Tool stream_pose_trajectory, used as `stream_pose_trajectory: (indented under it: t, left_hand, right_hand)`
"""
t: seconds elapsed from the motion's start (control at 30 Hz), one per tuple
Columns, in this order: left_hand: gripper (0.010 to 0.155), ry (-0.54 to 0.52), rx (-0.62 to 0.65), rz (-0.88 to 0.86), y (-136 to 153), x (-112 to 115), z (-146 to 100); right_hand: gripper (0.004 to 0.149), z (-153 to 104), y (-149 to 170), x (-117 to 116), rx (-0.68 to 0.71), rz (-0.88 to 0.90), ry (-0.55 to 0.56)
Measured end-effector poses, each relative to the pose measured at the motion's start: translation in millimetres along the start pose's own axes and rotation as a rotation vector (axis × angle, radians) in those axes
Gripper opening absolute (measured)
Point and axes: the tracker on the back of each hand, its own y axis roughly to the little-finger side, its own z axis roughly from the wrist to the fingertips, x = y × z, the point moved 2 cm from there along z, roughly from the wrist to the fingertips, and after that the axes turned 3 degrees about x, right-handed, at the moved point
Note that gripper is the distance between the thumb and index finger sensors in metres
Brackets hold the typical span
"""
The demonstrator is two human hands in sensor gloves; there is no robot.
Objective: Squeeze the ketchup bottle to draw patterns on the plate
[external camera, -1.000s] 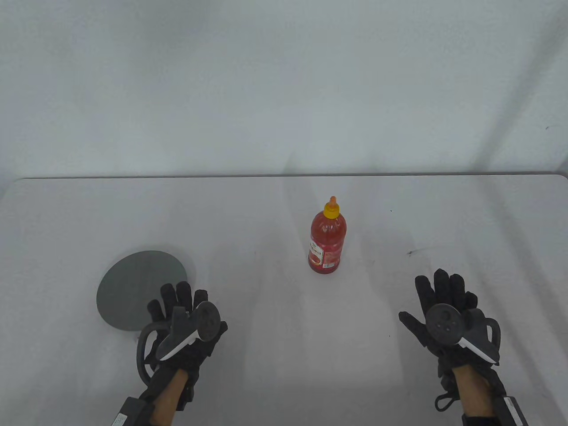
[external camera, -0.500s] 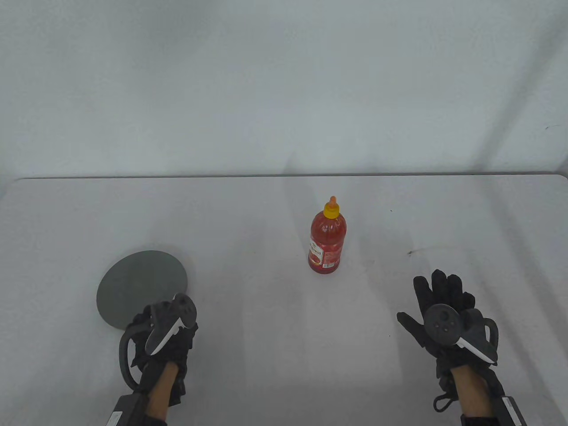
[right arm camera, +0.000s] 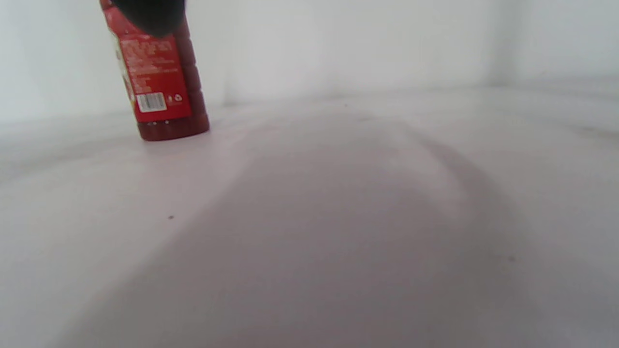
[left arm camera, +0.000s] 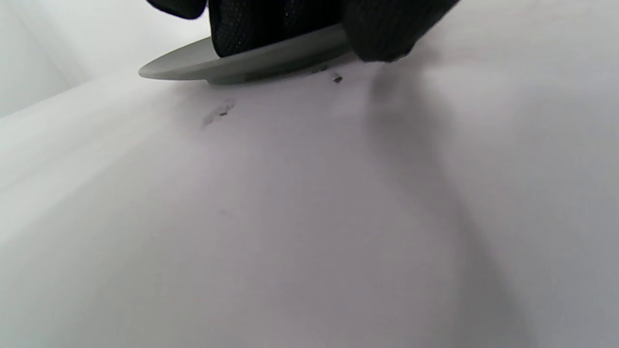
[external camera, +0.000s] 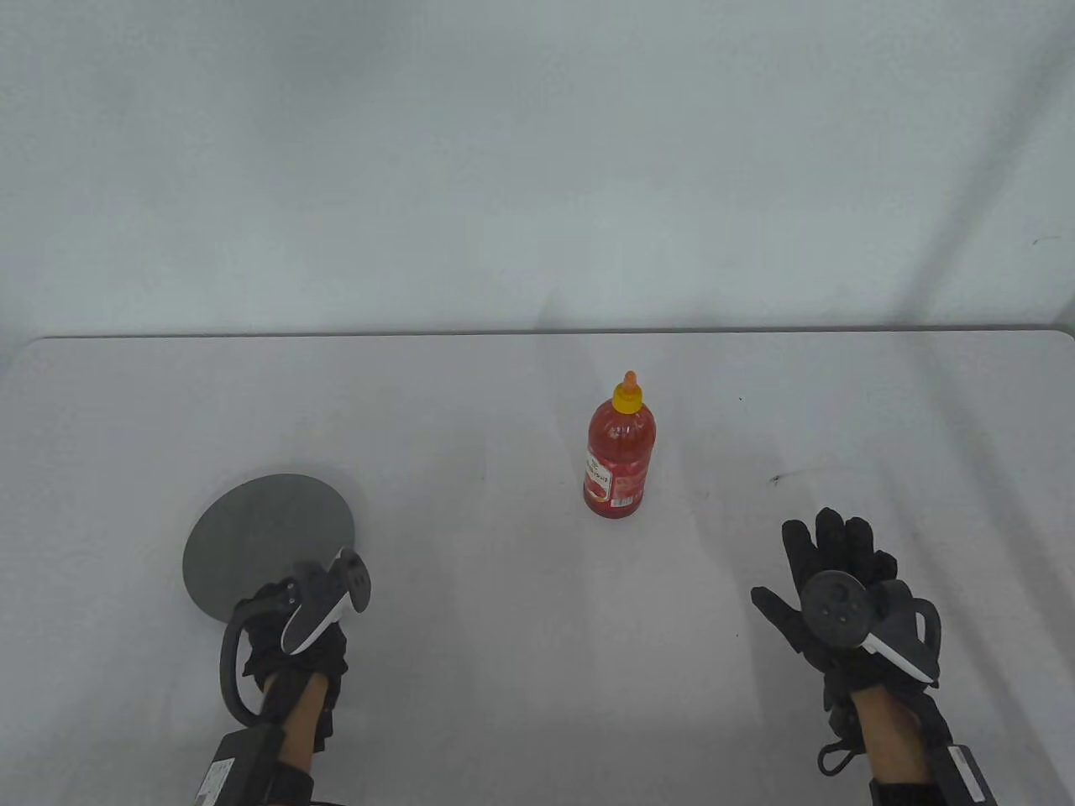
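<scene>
A red ketchup bottle [external camera: 617,457] with a yellow cap stands upright at the table's middle; it also shows in the right wrist view [right arm camera: 159,92]. A round grey plate [external camera: 260,529] lies flat at the near left. My left hand [external camera: 281,600] is curled over the plate's near right rim. In the left wrist view its fingers [left arm camera: 271,24] lie on top of the plate [left arm camera: 193,67] and the thumb sits against the rim's edge. My right hand [external camera: 827,571] is open with fingers spread, empty, to the near right of the bottle and apart from it.
The white table [external camera: 504,630] runs to a far edge against a white wall. A small dark mark [external camera: 777,478] lies on the table right of the bottle. Small dark specks [left arm camera: 337,79] lie by the plate's rim.
My left hand has gone from open over the plate's near edge to curled around the rim and drew back slightly. The right hand, bottle and plate have barely moved.
</scene>
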Motion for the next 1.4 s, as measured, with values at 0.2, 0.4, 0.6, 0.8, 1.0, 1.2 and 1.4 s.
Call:
stream_pose_trajectory:
  t: [0.2,0.4,0.6,0.8,1.0,1.2,1.4]
  left_hand:
    - [0.056,0.054,0.039,-0.018,4.8,-2.6,9.6]
    - [0.060,0.062,0.066,0.149,-9.7,-5.0,17.0]
    - [0.056,-0.031,0.105,0.339,-24.0,-4.9,14.9]
    - [0.050,-0.183,0.096,0.299,-27.3,-16.3,10.0]
    - [0.047,-0.357,0.137,0.289,-32.4,-27.5,-2.7]
    - [0.046,-0.485,0.277,0.280,-58.8,-43.2,-32.3]
    - [0.046,-0.598,0.537,0.292,-117.1,-58.9,-87.9]
  right_hand:
    - [0.082,1.9,-0.4,0.5,0.002,0.006,0.005]
    - [0.082,0.4,3.9,2.1,-0.004,0.011,0.013]
    - [0.081,0.0,4.9,6.8,-0.012,0.030,0.041]
    - [0.081,0.9,3.8,9.2,-0.004,0.036,0.053]
    - [0.081,1.0,3.6,9.6,0.005,0.039,0.061]
    - [0.081,-0.6,1.1,13.0,0.019,0.051,0.082]
    - [0.081,-0.4,0.4,12.6,0.027,0.044,0.085]
